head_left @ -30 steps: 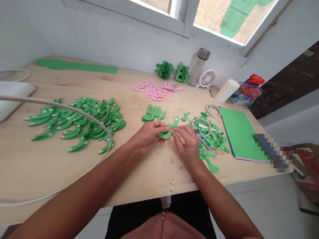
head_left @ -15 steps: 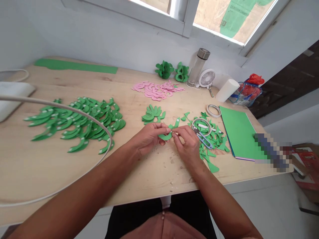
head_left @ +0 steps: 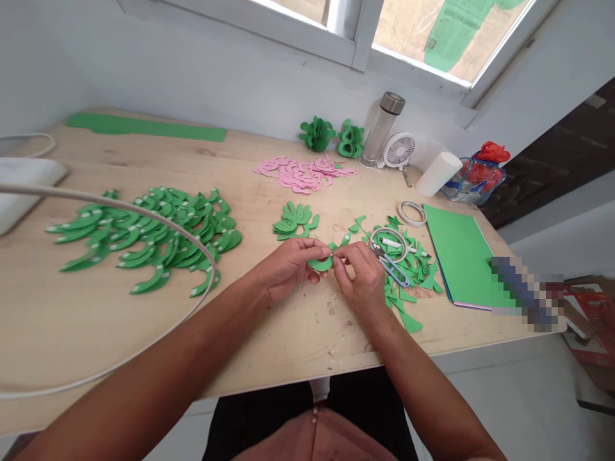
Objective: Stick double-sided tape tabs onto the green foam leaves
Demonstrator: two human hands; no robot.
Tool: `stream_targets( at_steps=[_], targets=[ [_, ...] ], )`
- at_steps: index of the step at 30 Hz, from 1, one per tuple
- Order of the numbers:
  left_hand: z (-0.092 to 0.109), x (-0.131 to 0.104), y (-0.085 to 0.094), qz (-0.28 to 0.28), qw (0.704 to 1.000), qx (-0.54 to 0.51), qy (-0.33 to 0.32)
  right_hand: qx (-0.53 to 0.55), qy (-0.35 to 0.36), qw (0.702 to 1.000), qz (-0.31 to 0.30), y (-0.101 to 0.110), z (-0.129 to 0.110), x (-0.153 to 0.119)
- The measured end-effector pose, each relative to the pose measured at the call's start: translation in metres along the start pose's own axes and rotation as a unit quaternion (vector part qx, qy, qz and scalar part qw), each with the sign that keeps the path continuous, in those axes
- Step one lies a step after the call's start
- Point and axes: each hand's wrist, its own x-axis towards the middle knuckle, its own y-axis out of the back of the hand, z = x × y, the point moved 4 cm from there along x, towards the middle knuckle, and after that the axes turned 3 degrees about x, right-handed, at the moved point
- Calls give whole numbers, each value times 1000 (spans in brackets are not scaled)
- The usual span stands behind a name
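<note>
Between my two hands, over the front middle of the table, is a curved green paper cutout (head_left: 321, 263) with a small white patch on its upper arm. My left hand (head_left: 293, 266) pinches it from the left. The thumb and forefinger of my right hand (head_left: 358, 272) are pressed together at its right side; what lies between these tips is too small to make out. Just beyond my hands sits a small cluster of green paper cutouts (head_left: 291, 221). A large pile of curved green cutouts with white patches (head_left: 163, 234) lies to the left.
Right of my hands are green scraps (head_left: 408, 320), a tape roll (head_left: 372, 242) and blue snips (head_left: 396, 272). Another tape roll (head_left: 412, 214) and green sheets (head_left: 461, 256) lie farther right. Pink cutouts (head_left: 302, 176), a bottle (head_left: 382, 131) and a fan (head_left: 400, 150) stand behind. A white cable (head_left: 158, 221) arcs at left.
The green cutout has turned and shifted slightly to the right between my fingers. Both hands stay almost in place.
</note>
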Motion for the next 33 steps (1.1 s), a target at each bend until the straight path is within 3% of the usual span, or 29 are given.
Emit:
stream_targets(
  at_steps=[20,33],
  targets=[
    [2,-2,-4,-17,1000,13,-19,-8,10,1000,-3,-1,-1,-1],
    [5,-1,-3,54,995,71,-37,31,-5,999,-18,-1,-2,-1]
  ],
)
